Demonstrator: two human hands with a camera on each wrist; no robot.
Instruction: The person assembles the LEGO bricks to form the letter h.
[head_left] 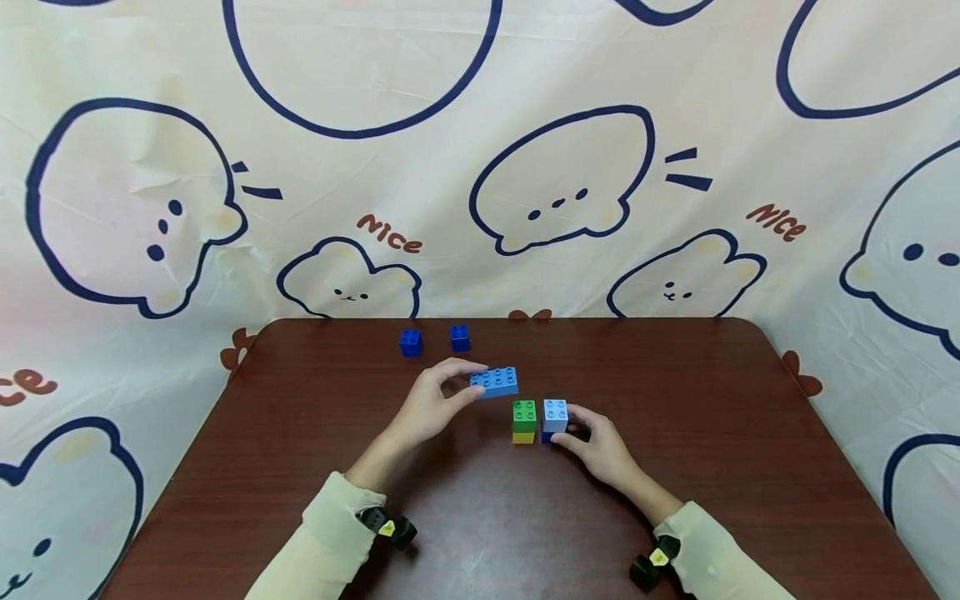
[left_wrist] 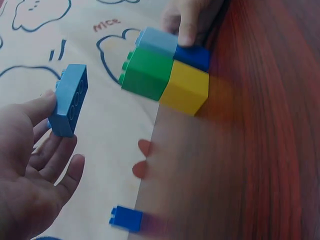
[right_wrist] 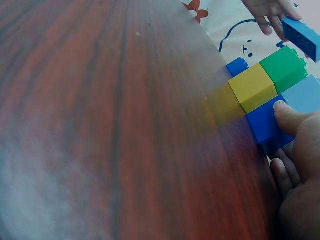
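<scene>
My left hand pinches one end of a long blue building block, lifted above the table with its studs up. In the left wrist view, the hollow underside of that block shows. My right hand grips a short stack, a light blue block on top of a dark blue block; the thumb lies on the dark blue one. Just left of this stack stands another, a green block on a yellow block.
Two small dark blue blocks, a left one and a right one, sit near the far edge of the brown table. Behind the table hangs a pale cloth with cartoon outlines.
</scene>
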